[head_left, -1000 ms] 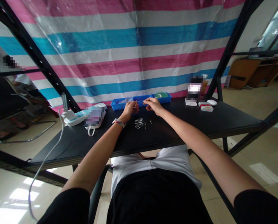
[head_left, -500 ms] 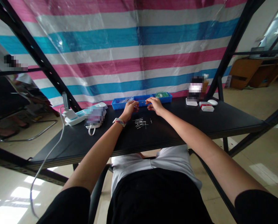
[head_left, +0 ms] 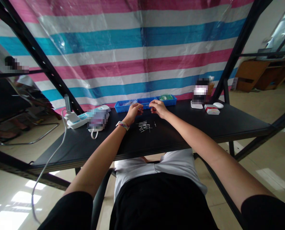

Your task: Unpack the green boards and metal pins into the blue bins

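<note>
My left hand (head_left: 134,111), with a braided bracelet at the wrist, is closed in a pinch at one end of a thin, light rod-like piece (head_left: 146,105). At its other end, my right hand (head_left: 159,108) pinches too. The piece lies level between my fingertips, just in front of the blue tray (head_left: 147,100); its exact kind is too small to make out. Below my hands, on the black table (head_left: 180,127), lies a loose pile of several similar thin pieces (head_left: 144,126). One single thin piece (head_left: 155,124) rests to the right of the pile.
Clear plastic bags (head_left: 130,102) and green items (head_left: 165,97) fill the tray's compartments. On the left are a power strip (head_left: 85,118) with a cable and a blurred-out pouch-like object (head_left: 98,120). A small box (head_left: 211,109), white mouse (head_left: 218,105) and phone stand (head_left: 196,104) stand right.
My two hands hold nearly the same place, with only a slight shift of the fingers around the thin piece. The pile on the table looks unchanged.
</note>
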Available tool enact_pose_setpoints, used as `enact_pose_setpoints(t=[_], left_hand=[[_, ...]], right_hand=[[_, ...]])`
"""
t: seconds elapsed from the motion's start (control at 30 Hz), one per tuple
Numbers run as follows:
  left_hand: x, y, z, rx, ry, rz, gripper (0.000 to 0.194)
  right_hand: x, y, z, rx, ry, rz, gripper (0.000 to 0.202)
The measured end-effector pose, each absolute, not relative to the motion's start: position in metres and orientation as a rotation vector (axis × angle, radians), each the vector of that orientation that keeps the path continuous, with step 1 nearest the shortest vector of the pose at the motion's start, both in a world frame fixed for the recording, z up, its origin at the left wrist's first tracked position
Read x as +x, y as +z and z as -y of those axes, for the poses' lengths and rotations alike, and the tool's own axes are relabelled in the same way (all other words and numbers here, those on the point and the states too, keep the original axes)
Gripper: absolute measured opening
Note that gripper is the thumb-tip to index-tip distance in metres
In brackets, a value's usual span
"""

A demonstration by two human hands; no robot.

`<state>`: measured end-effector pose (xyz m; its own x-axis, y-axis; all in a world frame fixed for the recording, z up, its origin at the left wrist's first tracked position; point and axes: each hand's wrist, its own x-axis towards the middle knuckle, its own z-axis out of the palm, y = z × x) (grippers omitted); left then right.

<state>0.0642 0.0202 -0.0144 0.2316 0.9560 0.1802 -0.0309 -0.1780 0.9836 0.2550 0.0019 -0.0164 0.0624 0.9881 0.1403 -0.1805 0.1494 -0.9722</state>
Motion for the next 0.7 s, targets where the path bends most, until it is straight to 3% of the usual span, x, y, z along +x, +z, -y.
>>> enact_pose_setpoints(t=[0.53,0.7], left_hand=[[0.0662,-0.0117,-0.0165,1.429,1.142,-0.92,0.02],[0.0662,-0.01,-0.0141,1.44,1.138,-0.909,0.02]], right_hand=[[0.2566,-0.0215,-0.0073,-0.862,1.074,1.239,0.022],[0.2566,-0.0186,-0.006,-0.932,0.91,1.297,0.019]])
